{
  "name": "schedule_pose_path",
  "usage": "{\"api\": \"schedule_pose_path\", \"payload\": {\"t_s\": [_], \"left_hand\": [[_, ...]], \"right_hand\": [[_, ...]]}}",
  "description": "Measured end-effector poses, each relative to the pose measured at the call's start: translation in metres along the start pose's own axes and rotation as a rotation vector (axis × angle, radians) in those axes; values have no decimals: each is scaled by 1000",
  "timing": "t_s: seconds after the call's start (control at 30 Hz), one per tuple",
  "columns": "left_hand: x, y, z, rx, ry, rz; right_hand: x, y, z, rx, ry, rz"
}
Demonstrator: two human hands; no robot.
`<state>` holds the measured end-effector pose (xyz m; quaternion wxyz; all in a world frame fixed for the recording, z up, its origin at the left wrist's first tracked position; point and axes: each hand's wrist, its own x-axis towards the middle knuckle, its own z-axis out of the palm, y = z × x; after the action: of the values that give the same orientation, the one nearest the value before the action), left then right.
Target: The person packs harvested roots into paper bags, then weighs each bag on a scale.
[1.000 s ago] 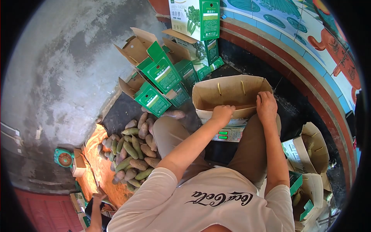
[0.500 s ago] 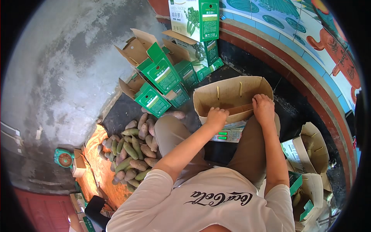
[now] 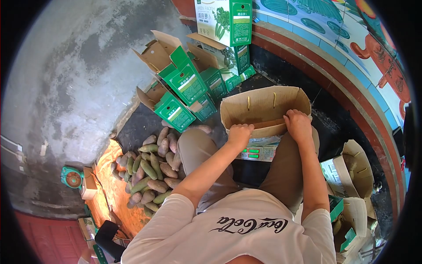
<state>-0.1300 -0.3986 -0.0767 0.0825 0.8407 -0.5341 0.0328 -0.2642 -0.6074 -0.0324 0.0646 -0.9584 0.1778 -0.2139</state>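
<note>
An open cardboard box with yellow cord handles on its far wall stands between my knees, on or right beside a digital scale with green displays. My left hand is closed over the near edge of the box at its left end. At the right end of the same edge, my right hand has its fingers curled over the cardboard. A brown flap lies along the near side inside the box. Most of the scale is hidden under the box and behind my leg.
Green and purplish radish-like roots lie heaped at left, partly on an orange sheet. Green printed boxes are stacked ahead. Opened boxes stand at right. A small green fan-like device is by the wall.
My left hand has moved left and slightly nearer along the box edge. My right hand has shifted slightly left. The box stays in place.
</note>
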Motion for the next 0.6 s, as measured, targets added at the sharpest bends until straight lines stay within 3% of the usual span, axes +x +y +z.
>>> {"api": "schedule_pose_path", "payload": {"t_s": [0.33,0.43,0.6], "left_hand": [[5,1,7,2,177,48],[9,4,11,1,72,7],[5,6,11,-43,75,34]], "right_hand": [[2,-1,3,-31,-26,-4],[3,-1,2,-25,-19,-7],[3,-1,3,-30,-26,4]]}}
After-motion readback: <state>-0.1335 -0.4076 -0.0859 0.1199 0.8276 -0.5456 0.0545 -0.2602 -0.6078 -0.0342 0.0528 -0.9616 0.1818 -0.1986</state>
